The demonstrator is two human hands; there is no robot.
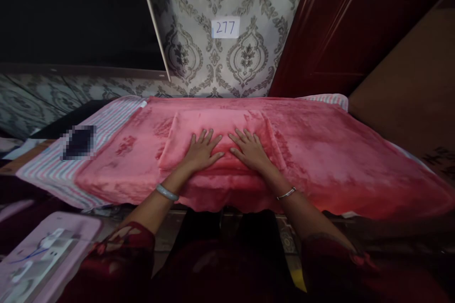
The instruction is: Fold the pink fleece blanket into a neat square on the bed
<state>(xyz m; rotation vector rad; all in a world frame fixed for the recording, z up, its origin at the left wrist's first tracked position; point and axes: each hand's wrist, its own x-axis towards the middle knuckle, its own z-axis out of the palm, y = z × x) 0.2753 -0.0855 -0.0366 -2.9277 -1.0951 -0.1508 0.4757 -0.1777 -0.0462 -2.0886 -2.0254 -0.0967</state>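
Note:
A folded pink plush blanket [227,120] lies in the middle of a larger pink, red-patterned plush cover [316,147]. My left hand [202,151] rests flat on the left half of the folded blanket, fingers spread. On its right half, my right hand [250,151] lies flat too, also with spread fingers. The thumbs point toward each other with a small gap between them. Neither hand grips anything. I wear a bangle on the left wrist and a thin bracelet on the right one.
Under the cover, a striped cloth [124,111] shows at the left. A blurred dark object [78,143] lies on it. Behind are a dark screen [78,14], a paper marked 277 [225,27] on the wall, and a dark red wooden panel [330,23]. A pink case [81,225] stands low left.

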